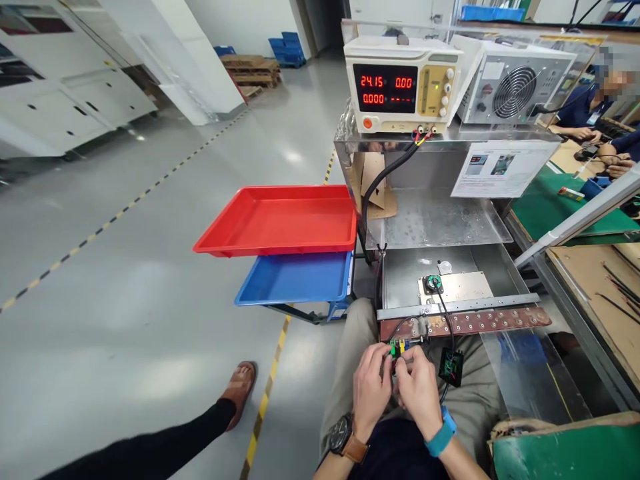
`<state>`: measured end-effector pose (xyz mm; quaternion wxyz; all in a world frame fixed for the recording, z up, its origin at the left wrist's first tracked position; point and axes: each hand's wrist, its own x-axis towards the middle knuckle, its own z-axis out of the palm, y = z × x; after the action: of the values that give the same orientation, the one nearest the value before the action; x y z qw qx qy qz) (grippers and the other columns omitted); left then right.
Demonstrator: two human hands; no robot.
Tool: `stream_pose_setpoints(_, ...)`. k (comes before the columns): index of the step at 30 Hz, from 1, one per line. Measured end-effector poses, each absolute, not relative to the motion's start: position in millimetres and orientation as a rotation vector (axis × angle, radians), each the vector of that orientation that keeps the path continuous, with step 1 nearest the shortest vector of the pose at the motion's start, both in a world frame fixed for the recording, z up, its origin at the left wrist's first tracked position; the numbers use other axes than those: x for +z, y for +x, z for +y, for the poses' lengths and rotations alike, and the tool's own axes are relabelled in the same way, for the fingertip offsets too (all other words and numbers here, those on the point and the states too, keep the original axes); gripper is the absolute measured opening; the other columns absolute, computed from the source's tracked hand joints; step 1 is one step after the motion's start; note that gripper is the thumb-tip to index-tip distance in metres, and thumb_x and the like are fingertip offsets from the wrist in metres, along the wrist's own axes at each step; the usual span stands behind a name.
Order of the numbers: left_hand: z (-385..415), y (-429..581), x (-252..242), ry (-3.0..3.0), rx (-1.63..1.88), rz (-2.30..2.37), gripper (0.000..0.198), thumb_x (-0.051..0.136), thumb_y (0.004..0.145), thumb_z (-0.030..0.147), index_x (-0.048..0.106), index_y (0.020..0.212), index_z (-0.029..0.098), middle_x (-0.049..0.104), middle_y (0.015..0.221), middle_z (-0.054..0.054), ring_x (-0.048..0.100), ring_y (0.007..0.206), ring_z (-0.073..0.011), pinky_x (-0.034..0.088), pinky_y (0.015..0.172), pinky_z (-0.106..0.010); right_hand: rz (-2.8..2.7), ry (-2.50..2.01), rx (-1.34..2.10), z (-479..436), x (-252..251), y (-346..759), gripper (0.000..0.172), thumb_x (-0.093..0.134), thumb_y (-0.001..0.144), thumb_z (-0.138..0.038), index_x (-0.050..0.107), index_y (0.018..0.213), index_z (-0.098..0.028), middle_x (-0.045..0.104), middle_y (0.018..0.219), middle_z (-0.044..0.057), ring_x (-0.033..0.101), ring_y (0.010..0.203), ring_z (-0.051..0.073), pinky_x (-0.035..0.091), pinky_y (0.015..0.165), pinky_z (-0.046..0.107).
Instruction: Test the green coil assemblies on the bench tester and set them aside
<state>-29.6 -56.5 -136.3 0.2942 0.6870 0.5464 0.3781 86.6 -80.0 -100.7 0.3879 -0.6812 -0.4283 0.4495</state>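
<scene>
My left hand (371, 387) and my right hand (418, 390) are close together over my lap, fingers pinched at a small part with green, yellow and blue pieces (399, 347). What exactly lies between the fingertips is hidden. Just beyond them runs a copper-coloured strip with a row of holes (480, 322). To the right of my right hand, a black module with a green board (451, 367) hangs on a black cable. That cable leads up to a round green-and-black connector (433, 284) by a metal plate (463, 287) in the metal tray.
A power supply (395, 87) showing 24.15 stands on the metal shelf, beside a unit with a fan (515, 92). Left are a red tray (285, 220) and a blue tray (295, 280). Someone's leg and sandal (241, 393) are at lower left; people sit at far right.
</scene>
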Motion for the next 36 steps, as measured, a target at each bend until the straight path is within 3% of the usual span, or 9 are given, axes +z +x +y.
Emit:
stream_pose_setpoints(4,-56,-32,-138,2.096,0.899,1.4,0.031,0.051,0.093,0.012,0.063,0.122,0.019,0.066,0.119,-0.01,0.062,0.11,-0.0241,0.054,0.093,-0.04,-1.12,-1.769,1.12,-73,-99,83,0.014,0.047,0.091,-0.034,0.049,0.083,-0.022,0.055,0.049,-0.004,0.052,0.038,0.014,0.032,0.041,0.022)
stream_pose_setpoints(9,-51,-36,-132,2.248,0.793,1.394,0.036,0.055,0.089,0.007,0.063,0.122,0.019,0.067,0.114,-0.009,0.062,0.106,-0.0268,0.056,0.09,-0.043,-1.119,-1.787,1.09,-69,-99,80,0.016,0.051,0.09,-0.035,0.053,0.082,-0.022,0.056,0.05,-0.004,0.052,0.04,0.014,0.033,0.043,0.022)
stream_pose_setpoints(19,-46,-39,-124,2.228,0.764,1.376,0.034,0.054,0.089,0.007,0.066,0.118,0.02,0.069,0.11,-0.008,0.064,0.102,-0.0251,0.058,0.087,-0.041,-1.082,-1.751,1.168,-70,-106,77,0.019,0.049,0.092,-0.039,0.052,0.084,-0.022,0.053,0.049,-0.006,0.047,0.034,0.012,0.03,0.04,0.022)
stream_pose_setpoints(36,-37,-50,-145,2.364,0.814,1.344,0.034,0.052,0.088,0.015,0.07,0.117,0.02,0.073,0.108,-0.011,0.071,0.097,-0.0238,0.062,0.08,-0.034,-1.089,-1.705,1.034,-65,-119,70,0.011,0.05,0.085,-0.031,0.045,0.076,-0.025,0.055,0.056,-0.002,0.053,0.047,0.016,0.032,0.045,0.024)
